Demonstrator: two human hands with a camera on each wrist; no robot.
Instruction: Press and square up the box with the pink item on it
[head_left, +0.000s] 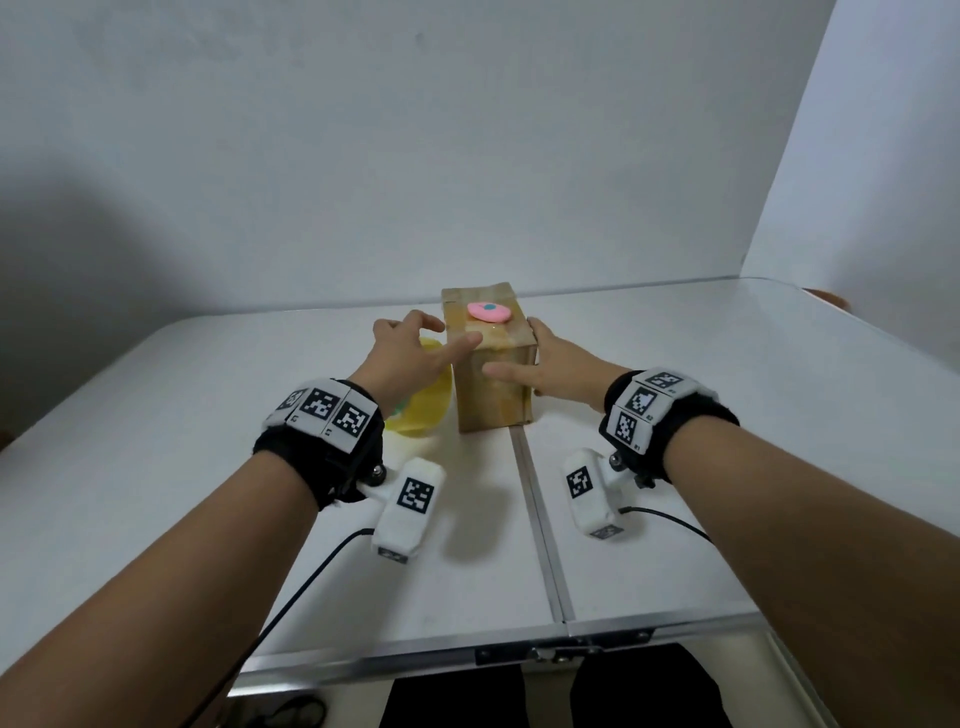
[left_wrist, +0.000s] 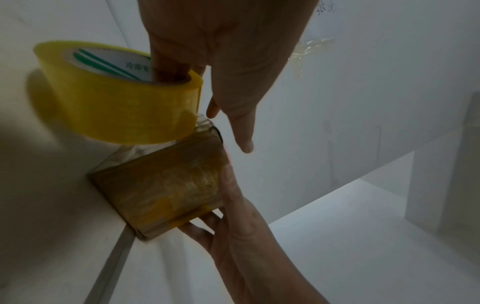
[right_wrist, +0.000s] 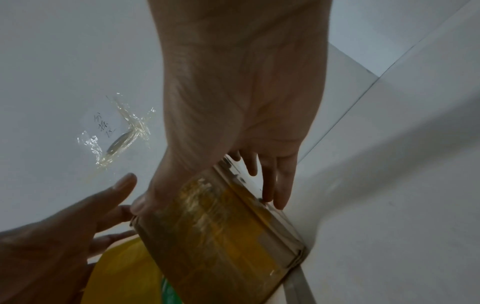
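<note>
While both hands sit at the box, nothing shows what is inside it: top is closed and taped over, contents hidden. On the lid lies a pink disc with a small blue-green spot in its middle.

Box: brown cardboard, upright, taller than wide, standing on the table right at the centre seam, far half of the tabletop. Faces are wrapped in glossy yellowish tape; the wrist views show streaky, worn patches on the near face and tape layers along the edges.

Right hand: grasping the box. Thumb lies flat across the near face, fingers run along the right side, palm against the right near edge.

Left hand: fingers spread and relaxed, holding nothing. One fingertip reaches the box's top left edge in the head view; contact cannot be confirmed. Left wrist view shows a gap between the extended finger and the box.

Tape roll: yellow, wide, white core with green print, lying on the table just left of the box, under the left hand. One left-hand finger appears to dip into the core, blurred, cannot tell if it touches.

A crumpled clear tape scrap is stuck to the wall behind.
</note>
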